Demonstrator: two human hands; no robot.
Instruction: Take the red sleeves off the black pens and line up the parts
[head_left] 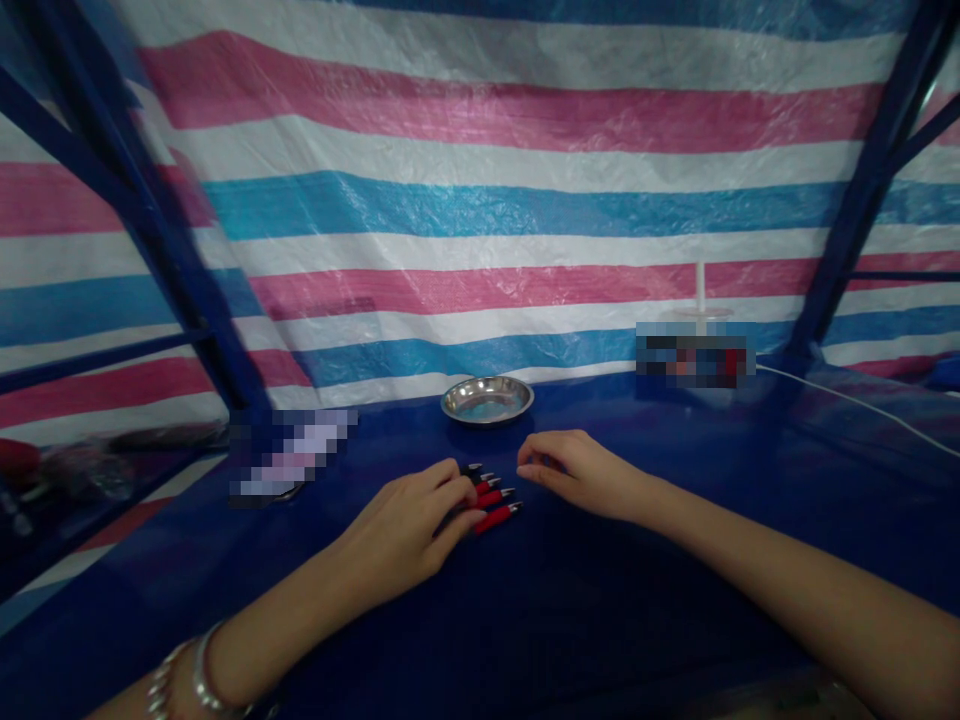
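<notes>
Blue tabletop before striped sheeting: handling row of pens.
Curling left hand over pens lying side by side on tabletop (red and black, silver tips showing at right); impossible to tell whether pinching or merely touching. Holding right hand just beside tips, bending fingers toward thumb, unclear whether meeting, with metal dish lying farther back.

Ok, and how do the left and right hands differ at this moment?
The left hand reaches over the pens, partly covering them; the right hand is apart from them, with no pen visible in it. The left hand has bracelets on its arm, while none shows on the right hand's arm. The left hand's fingers point rightward; the right hand's curl leftward. Both are bare and over the blue table.
</notes>
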